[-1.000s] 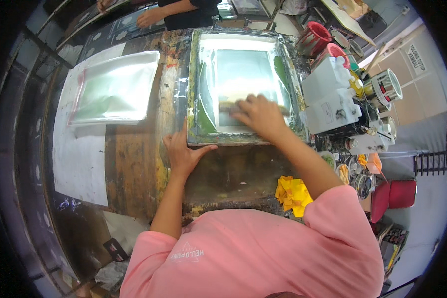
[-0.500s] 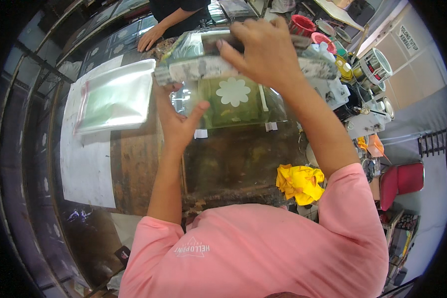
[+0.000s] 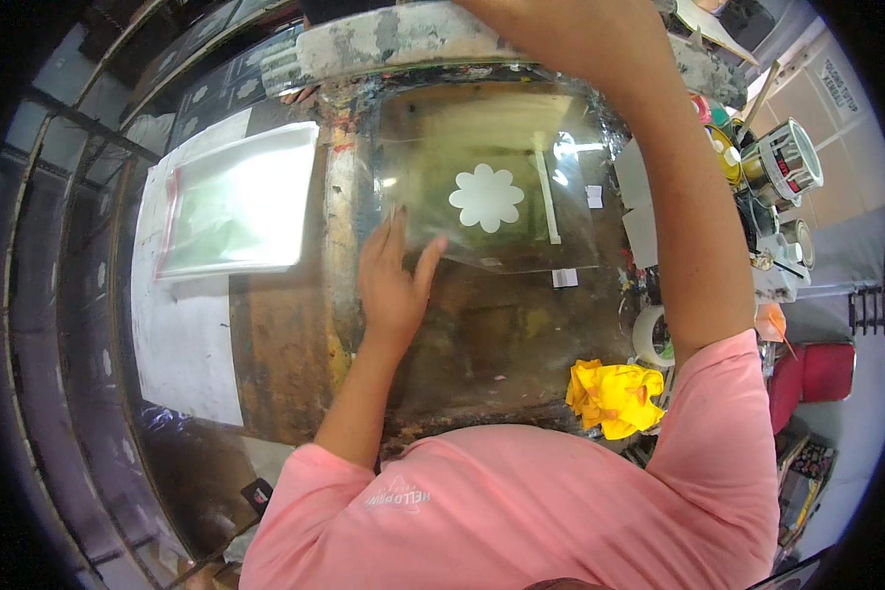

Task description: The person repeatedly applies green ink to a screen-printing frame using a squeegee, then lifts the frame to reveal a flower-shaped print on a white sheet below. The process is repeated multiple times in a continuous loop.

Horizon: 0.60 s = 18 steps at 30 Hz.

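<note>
My left hand (image 3: 398, 280) is open, its fingers stretched out at the lower left edge of a clear plastic sheet (image 3: 570, 251). The sheet lies on the dark table, with a white flower shape (image 3: 487, 198) in its middle and a pale strip (image 3: 547, 197) to the right. Along the top, a paint-stained screen-printing frame (image 3: 393, 39) is raised above the table. My right hand (image 3: 580, 29) is at its upper side; the fingertips are cut off by the picture's edge, but the hand seems closed on the frame.
A stack of clear plastic sheets (image 3: 241, 202) rests on white paper (image 3: 182, 344) at the left. Small white tabs (image 3: 565, 278) mark the table. A yellow crumpled cloth (image 3: 615, 398) and a tape roll (image 3: 649, 334) lie at the right, below paint cans (image 3: 782, 162). Another person's hand (image 3: 300, 95) shows behind the frame.
The frame and my right hand have moved up and away, uncovering more of the plastic sheet. My left hand has come off the frame and lowered toward the sheet's edge.
</note>
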### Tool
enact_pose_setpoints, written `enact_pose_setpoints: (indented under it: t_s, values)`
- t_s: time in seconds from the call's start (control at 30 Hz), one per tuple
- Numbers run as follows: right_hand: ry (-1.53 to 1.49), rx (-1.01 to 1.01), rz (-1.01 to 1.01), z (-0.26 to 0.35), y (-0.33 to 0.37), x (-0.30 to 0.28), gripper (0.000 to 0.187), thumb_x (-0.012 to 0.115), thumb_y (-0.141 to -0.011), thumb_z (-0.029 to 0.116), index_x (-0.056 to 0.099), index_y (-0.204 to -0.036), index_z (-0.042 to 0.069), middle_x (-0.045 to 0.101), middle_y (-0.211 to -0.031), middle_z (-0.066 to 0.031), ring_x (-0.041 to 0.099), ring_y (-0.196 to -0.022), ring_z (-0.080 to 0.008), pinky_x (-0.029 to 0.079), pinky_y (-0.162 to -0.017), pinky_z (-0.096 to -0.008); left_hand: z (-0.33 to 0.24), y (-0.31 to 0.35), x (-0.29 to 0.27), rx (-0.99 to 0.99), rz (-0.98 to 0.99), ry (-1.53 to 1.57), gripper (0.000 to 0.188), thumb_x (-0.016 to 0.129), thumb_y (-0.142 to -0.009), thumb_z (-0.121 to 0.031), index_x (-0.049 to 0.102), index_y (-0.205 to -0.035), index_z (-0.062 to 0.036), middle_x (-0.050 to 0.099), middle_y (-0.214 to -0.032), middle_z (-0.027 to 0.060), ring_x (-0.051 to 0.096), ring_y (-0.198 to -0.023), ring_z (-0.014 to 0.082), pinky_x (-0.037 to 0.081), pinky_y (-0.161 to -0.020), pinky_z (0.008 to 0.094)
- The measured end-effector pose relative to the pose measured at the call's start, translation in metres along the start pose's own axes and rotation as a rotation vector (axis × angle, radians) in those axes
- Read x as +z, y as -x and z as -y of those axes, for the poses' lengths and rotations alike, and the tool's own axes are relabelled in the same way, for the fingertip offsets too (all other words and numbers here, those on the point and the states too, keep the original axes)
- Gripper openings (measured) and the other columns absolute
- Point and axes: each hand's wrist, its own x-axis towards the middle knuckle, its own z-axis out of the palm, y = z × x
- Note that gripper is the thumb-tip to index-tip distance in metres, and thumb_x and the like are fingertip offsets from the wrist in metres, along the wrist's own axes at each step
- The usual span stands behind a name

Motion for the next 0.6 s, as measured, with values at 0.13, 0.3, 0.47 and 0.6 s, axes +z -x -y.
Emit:
enact_pose_setpoints:
  t_s: [0.13,0.3,0.47,0.6]
  values:
    - [-0.066,-0.001,0.024,0.003,-0.008,-0.008,0.053,0.057,-0.094,0.049,0.074,-0.079,0.001,0.07,-0.074,-0.021,0.07,-0.076,-0.0403,0.049,-0.077,-0.052,-0.012,-0.041,-0.024,-0.084,-0.122,0.232,0.056,0.077,-0.096,-0.026,0.063,-0.138,0.0084,0.067,-0.136,0.0277,0.072,-0.115,0.0382,0.057,-0.088,0.0418]
    - [0.014,-0.053,-0.054,0.017,0.007,-0.017,0.05,0.062,-0.093,0.047,0.071,-0.077,0.001,0.071,-0.076,-0.0201,0.071,-0.082,-0.0384,0.048,-0.082,-0.05,0.028,-0.039,-0.086,-0.208,-0.207,0.25,0.052,0.076,-0.093,-0.007,0.062,-0.14,0.0068,0.073,-0.131,0.0215,0.075,-0.091,0.0208,0.057,-0.071,0.0303]
    - [0.047,-0.008,-0.022,0.035,0.014,-0.023,0.054,0.064,-0.098,0.05,0.076,-0.117,0.001,0.075,-0.1,-0.0215,0.067,-0.088,-0.0389,0.047,-0.088,-0.0437,0.131,-0.046,-0.154,-0.299,-0.244,0.119,0.06,0.076,-0.088,-0.011,0.061,-0.144,0.0045,0.074,-0.124,0.0242,0.069,-0.073,0.0164,0.056,-0.071,0.0328]
    - [0.062,0.041,0.095,0.047,0.018,-0.034,0.052,0.063,-0.098,0.049,0.076,-0.117,0.002,0.076,-0.1,-0.0214,0.067,-0.091,-0.0407,0.048,-0.09,-0.0442,0.204,-0.065,-0.191,-0.285,-0.269,0.014,0.064,0.077,-0.088,-0.015,0.059,-0.148,-0.0018,0.069,-0.131,0.0274,0.075,-0.084,0.0257,0.059,-0.078,0.0363]
